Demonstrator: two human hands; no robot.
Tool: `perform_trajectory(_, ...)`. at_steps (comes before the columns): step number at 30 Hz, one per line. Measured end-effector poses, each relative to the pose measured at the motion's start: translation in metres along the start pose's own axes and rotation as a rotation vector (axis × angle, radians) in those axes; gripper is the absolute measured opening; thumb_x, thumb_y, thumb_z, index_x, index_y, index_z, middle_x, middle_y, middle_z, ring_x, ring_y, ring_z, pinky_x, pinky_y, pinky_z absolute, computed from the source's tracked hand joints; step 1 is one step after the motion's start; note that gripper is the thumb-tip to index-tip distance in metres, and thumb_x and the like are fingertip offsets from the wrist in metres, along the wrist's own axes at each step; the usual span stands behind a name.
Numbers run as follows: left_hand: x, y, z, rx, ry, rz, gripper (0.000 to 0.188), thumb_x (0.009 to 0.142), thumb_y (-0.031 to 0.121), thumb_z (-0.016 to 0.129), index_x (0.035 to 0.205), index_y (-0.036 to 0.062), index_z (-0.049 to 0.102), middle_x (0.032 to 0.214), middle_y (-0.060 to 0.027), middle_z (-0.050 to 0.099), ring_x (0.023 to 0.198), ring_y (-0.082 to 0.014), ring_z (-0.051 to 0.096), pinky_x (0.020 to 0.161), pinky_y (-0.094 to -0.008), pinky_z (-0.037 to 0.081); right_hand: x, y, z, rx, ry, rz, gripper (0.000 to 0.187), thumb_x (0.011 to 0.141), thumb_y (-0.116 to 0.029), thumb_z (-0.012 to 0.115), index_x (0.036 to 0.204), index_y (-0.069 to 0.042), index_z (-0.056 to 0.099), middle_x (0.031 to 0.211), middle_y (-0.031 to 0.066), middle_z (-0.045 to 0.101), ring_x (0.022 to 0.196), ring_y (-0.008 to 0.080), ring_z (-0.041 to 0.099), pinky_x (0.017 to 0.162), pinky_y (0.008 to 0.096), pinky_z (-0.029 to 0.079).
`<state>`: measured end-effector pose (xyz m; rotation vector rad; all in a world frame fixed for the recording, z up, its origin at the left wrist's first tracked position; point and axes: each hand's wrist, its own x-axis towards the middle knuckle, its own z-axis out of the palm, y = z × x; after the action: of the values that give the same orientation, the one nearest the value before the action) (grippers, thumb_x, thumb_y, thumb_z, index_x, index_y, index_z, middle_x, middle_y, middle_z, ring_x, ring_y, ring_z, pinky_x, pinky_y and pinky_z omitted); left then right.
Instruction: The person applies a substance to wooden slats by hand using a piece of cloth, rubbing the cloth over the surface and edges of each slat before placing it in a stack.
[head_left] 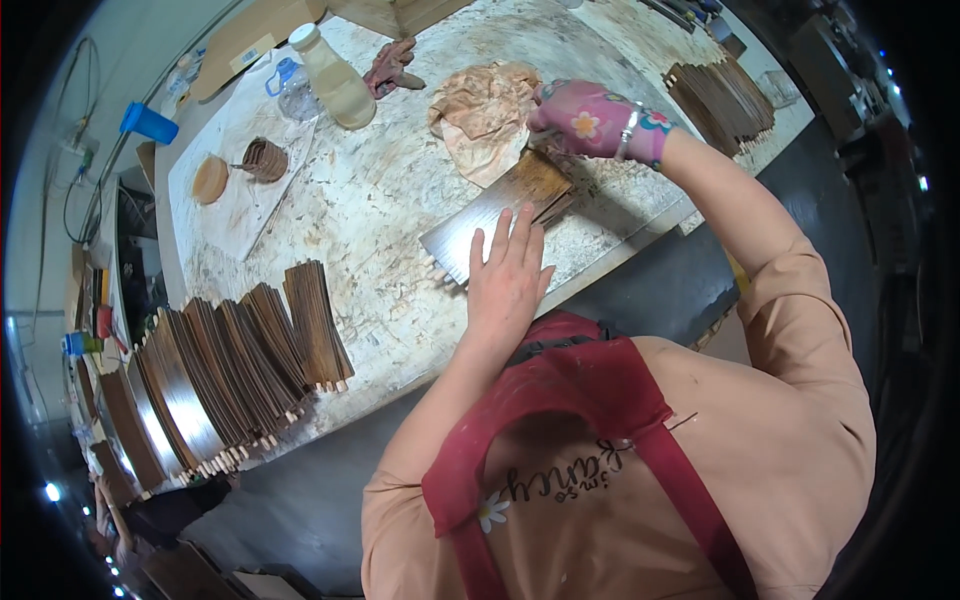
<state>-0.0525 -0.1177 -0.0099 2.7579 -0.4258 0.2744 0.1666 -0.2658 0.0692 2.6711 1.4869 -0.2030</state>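
My left hand [510, 265] is bare and lies with fingers stretched out on a dark-stained wooden board [480, 222]. This board tops a small stack, with pale wooden pegs poking from its near left end. My right hand [590, 120] wears a pink flowered glove and is curled at the right edge of a crumpled, brown-stained cloth [482, 108], gripping it. The cloth lies just beyond the boards; my right fingertips are partly hidden.
Rows of stained boards [220, 360] stand along the table's [390, 270] left edge, more boards [720, 105] at far right. A bottle of cloudy liquid [335, 80], a clear jug [293, 92], a spare glove [392, 68], a brown-stained pot [263, 160] and a round lid [210, 180] sit beyond.
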Motion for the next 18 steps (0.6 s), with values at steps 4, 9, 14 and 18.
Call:
perform_trajectory(4,0.000,0.005,0.004,0.010,0.017,-0.034,0.056,0.083,0.029,0.069,0.130,0.0041,0.051,0.147,-0.0152,0.040,0.137,-0.0314,0.038,0.111,-0.0561,0.026,0.001,-0.072,-0.019,0.190,0.296,-0.447,0.036,0.074,-0.009,0.070,0.107,-0.020,0.064,0.100,0.0084,0.061,0.094,0.0295,0.063,0.075,0.0389,0.053)
perform_trajectory(9,-0.015,0.000,0.044,0.167,0.223,0.003,0.058,0.085,0.038,0.064,0.134,0.0115,0.052,0.137,-0.0185,0.048,0.129,-0.0362,0.044,0.106,-0.0557,0.034,0.006,-0.127,-0.003,0.252,0.202,-0.724,0.018,0.081,-0.023,0.061,0.095,-0.014,0.065,0.101,0.0101,0.059,0.087,0.0305,0.062,0.072,0.0398,0.050)
perform_trajectory(14,-0.006,0.008,0.026,-0.009,0.090,-0.090,0.044,0.080,0.031,0.068,0.117,0.0078,0.060,0.128,-0.0140,0.053,0.125,-0.0340,0.046,0.104,-0.0559,0.032,0.040,-0.116,0.005,0.224,0.242,-0.852,0.018,0.080,-0.021,0.061,0.096,-0.015,0.066,0.102,0.0106,0.059,0.087,0.0311,0.062,0.071,0.0401,0.051)
perform_trajectory(18,0.000,0.014,0.011,0.052,0.137,-0.069,0.037,0.078,0.030,0.071,0.104,0.0059,0.061,0.127,-0.0134,0.054,0.124,-0.0300,0.046,0.105,-0.0569,0.030,0.068,-0.113,0.017,0.275,0.215,-0.460,0.028,0.082,-0.018,0.066,0.110,-0.017,0.065,0.110,0.0123,0.061,0.093,0.0316,0.062,0.076,0.0397,0.052)
